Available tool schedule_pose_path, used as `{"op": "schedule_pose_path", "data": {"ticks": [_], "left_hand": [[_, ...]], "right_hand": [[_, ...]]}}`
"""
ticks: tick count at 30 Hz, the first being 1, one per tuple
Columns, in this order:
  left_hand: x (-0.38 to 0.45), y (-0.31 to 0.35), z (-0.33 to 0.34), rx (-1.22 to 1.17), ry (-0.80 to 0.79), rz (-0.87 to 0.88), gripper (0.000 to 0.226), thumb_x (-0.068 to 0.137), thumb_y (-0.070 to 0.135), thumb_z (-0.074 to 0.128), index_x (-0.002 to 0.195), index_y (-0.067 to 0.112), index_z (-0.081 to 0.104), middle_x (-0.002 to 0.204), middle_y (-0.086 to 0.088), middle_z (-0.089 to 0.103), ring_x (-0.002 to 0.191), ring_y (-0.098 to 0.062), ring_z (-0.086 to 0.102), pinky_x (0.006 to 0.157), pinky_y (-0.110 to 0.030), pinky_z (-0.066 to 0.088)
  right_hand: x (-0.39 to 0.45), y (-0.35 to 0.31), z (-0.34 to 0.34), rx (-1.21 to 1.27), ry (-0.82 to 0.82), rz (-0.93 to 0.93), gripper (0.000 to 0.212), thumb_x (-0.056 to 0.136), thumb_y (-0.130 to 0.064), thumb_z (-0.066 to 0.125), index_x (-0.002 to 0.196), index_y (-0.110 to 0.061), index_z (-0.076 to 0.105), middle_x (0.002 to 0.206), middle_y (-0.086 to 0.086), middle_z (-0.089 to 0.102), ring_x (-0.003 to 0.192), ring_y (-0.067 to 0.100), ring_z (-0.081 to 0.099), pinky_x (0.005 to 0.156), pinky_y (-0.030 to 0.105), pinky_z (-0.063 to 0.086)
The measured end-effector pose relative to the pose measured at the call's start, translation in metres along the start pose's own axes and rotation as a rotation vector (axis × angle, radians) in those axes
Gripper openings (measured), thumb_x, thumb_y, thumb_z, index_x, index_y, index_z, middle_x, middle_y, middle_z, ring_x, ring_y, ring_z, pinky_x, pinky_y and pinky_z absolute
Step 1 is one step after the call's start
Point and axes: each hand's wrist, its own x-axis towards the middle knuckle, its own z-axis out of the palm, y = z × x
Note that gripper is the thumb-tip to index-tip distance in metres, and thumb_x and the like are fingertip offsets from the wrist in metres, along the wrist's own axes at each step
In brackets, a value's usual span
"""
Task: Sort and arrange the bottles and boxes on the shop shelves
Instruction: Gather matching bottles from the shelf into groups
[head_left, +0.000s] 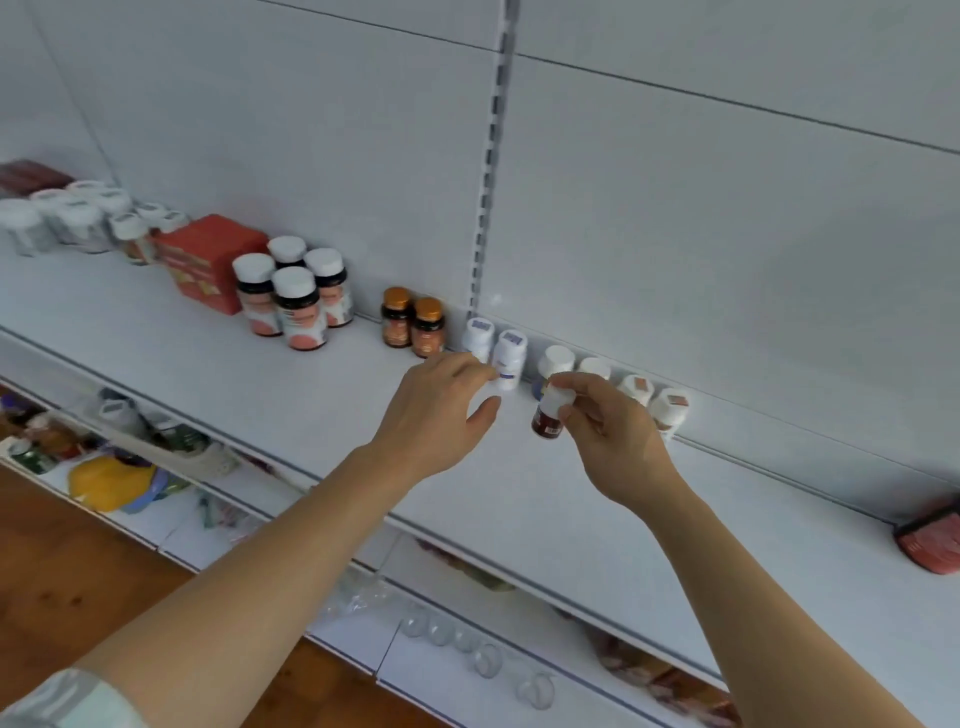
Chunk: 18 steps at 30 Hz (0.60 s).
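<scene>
Over shelf (322, 395) — right hand (608, 436) grips brown bottle (551, 413) | left hand (441, 410) seemingly touching white bottle (509, 364)

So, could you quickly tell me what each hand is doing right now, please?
Left hand: fingers relaxed and open, reaching to the white bottle, holding nothing.
Right hand: pinching a small brown bottle by its white cap.

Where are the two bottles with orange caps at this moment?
In the head view, the orange-capped bottles stand mid-shelf against the back wall, between four white-capped dark bottles and two white bottles.
</scene>
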Motion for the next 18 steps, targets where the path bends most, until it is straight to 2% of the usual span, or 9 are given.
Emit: {"op": "schedule_pose_path", "data": {"ticks": [2,5,7,12,16,18], "left_hand": [[-0.017,-0.021,-0.02,-0.005,-0.005,-0.023,0.034,0.093,0.034,0.059,0.122,0.017,0.063,0.119,0.001,0.063,0.109,-0.022,0.056,0.089,-0.038,0.048],[-0.037,-0.046,-0.045,-0.016,-0.026,-0.046,0.036,0.094,0.035,0.058,0.125,0.017,0.062,0.123,0.001,0.062,0.113,-0.022,0.055,0.093,-0.039,0.047],[-0.049,-0.058,-0.057,-0.021,-0.032,-0.04,0.037,0.094,0.034,0.057,0.126,0.017,0.062,0.123,0.001,0.061,0.115,-0.022,0.054,0.094,-0.038,0.046],[-0.05,-0.049,-0.063,-0.052,-0.056,0.031,0.037,0.095,0.033,0.056,0.128,0.017,0.06,0.126,0.001,0.061,0.116,-0.02,0.053,0.095,-0.035,0.045],[-0.033,-0.004,-0.048,-0.094,-0.067,0.14,0.037,0.095,0.032,0.056,0.128,0.016,0.06,0.125,-0.001,0.062,0.113,-0.023,0.055,0.093,-0.039,0.047],[-0.022,0.029,-0.034,-0.121,-0.076,0.201,0.035,0.094,0.032,0.057,0.125,0.016,0.061,0.121,0.0,0.063,0.11,-0.023,0.057,0.089,-0.039,0.048]], "right_hand": [[0.0,-0.022,0.026,-0.017,-0.012,-0.039,0.031,0.097,-0.009,0.053,0.121,-0.027,0.06,0.108,-0.006,0.07,0.102,0.0,0.062,0.084,0.011,0.046],[-0.002,-0.05,0.057,-0.018,-0.031,-0.067,0.033,0.098,-0.007,0.051,0.122,-0.028,0.059,0.115,-0.007,0.067,0.107,0.007,0.061,0.091,0.024,0.049],[-0.006,-0.065,0.074,-0.025,-0.032,-0.085,0.033,0.098,-0.006,0.051,0.123,-0.027,0.059,0.117,-0.007,0.066,0.107,0.009,0.061,0.092,0.026,0.049],[-0.025,-0.075,0.072,-0.073,0.051,-0.023,0.032,0.099,-0.011,0.051,0.125,-0.027,0.058,0.117,-0.011,0.064,0.098,0.009,0.061,0.084,0.018,0.047],[-0.051,-0.063,0.034,-0.116,0.199,0.027,0.03,0.097,-0.01,0.052,0.121,-0.027,0.06,0.107,-0.012,0.064,0.091,0.004,0.058,0.074,0.005,0.041],[-0.068,-0.049,0.01,-0.134,0.272,0.046,0.029,0.096,-0.008,0.052,0.118,-0.026,0.061,0.104,-0.012,0.065,0.088,0.004,0.059,0.073,0.006,0.043]]}}
